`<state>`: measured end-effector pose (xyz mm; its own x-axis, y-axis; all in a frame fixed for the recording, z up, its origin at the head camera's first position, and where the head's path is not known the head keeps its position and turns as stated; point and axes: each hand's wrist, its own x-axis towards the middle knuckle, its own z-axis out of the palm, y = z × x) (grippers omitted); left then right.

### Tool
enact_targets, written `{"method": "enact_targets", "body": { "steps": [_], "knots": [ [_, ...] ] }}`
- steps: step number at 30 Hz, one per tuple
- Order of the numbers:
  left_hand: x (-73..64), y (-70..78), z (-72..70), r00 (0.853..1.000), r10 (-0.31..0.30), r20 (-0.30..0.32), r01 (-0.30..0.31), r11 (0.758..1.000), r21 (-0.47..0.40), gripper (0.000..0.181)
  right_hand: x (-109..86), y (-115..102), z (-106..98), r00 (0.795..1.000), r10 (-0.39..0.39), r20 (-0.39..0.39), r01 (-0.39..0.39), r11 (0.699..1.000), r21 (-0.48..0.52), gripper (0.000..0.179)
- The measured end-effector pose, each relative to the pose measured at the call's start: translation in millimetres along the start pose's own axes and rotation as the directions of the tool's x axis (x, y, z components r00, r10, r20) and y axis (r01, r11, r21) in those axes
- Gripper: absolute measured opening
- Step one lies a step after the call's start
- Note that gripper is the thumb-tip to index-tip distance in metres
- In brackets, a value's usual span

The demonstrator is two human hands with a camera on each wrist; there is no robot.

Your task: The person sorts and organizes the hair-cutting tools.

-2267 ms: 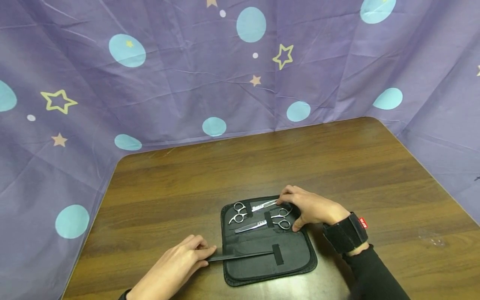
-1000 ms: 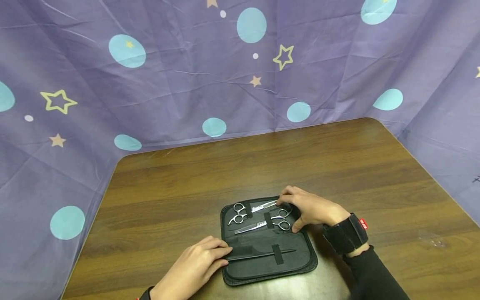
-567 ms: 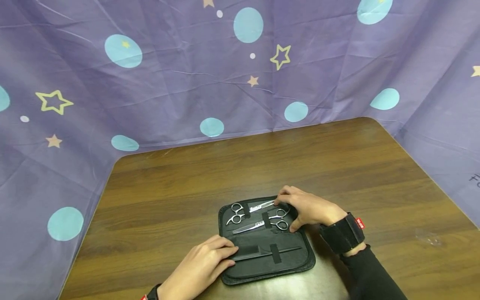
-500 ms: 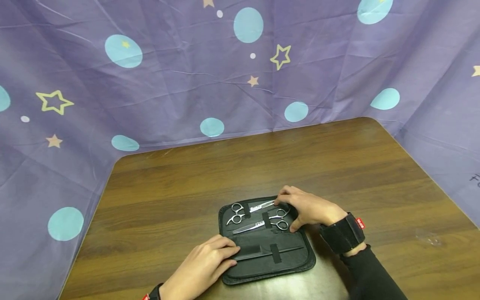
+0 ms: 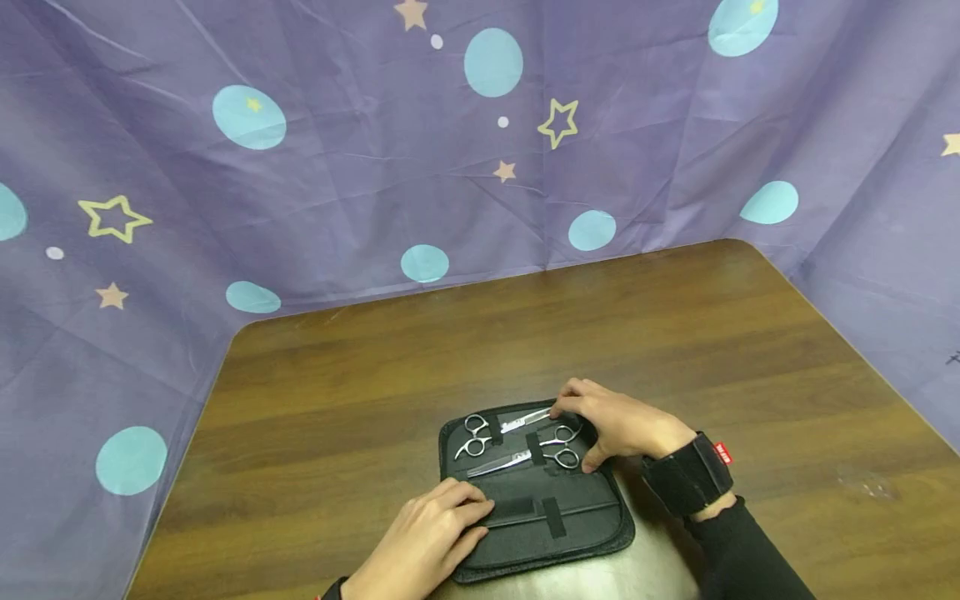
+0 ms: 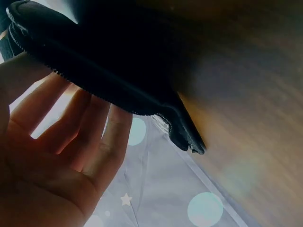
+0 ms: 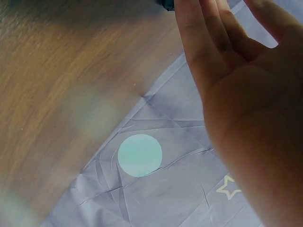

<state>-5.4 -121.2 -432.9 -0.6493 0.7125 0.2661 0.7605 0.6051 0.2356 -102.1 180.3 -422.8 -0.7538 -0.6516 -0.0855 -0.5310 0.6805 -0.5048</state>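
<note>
An unfolded black zippered scissor case (image 5: pixel 525 554) lies on the table in the head view. A black tail comb (image 5: pixel 514 507) lies along its nearer half, its thin tail through an elastic loop (image 5: pixel 554 517). My left hand (image 5: pixel 431 533) pinches the comb's left end between thumb and fingers, covering that end. Two silver scissors, the upper pair (image 5: pixel 475 435) and the lower pair (image 5: pixel 510 462), sit in loops on the farther half. My right hand (image 5: pixel 622 423) rests its spread thumb and fingertips on the case's right side, by the upper blade tip. The left wrist view shows the case's zippered edge (image 6: pixel 94 90).
The case stands on a brown wooden table (image 5: pixel 360 375) with rounded far corners. A purple curtain (image 5: pixel 337 167) with stars and dots hangs behind and at the sides. A small clear plastic piece (image 5: pixel 866 483) lies at the right of the table.
My left hand has slid the comb rightward, pushing its tail farther through the loop, and now reaches over the case. The right hand has stayed on the case's right side.
</note>
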Motion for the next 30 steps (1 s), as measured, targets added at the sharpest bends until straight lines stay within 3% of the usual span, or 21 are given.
{"method": "enact_targets", "body": {
  "steps": [12,21,27,30],
  "knots": [
    [-2.1,2.5,5.5,1.000,-0.019,0.001,0.019,0.999,0.029,0.021,1.8,1,-1,1.000,-0.023,-0.014,0.023,1.000,0.001,0.073],
    [-9.3,2.6,4.4,0.994,-0.051,0.092,0.050,0.999,0.014,0.028,0.6,1,-1,1.000,-0.018,-0.006,0.018,1.000,0.002,0.072],
    [-16.4,-3.0,-1.9,0.987,-0.047,0.155,0.059,0.996,-0.074,0.034,0.9,0,-1,1.000,-0.012,0.004,0.012,1.000,0.009,0.072],
    [-19.4,-6.7,-5.7,0.988,-0.034,0.149,0.055,0.988,-0.141,0.030,1.9,-1,0,1.000,-0.003,0.011,0.003,1.000,0.018,0.072]
  ]
}}
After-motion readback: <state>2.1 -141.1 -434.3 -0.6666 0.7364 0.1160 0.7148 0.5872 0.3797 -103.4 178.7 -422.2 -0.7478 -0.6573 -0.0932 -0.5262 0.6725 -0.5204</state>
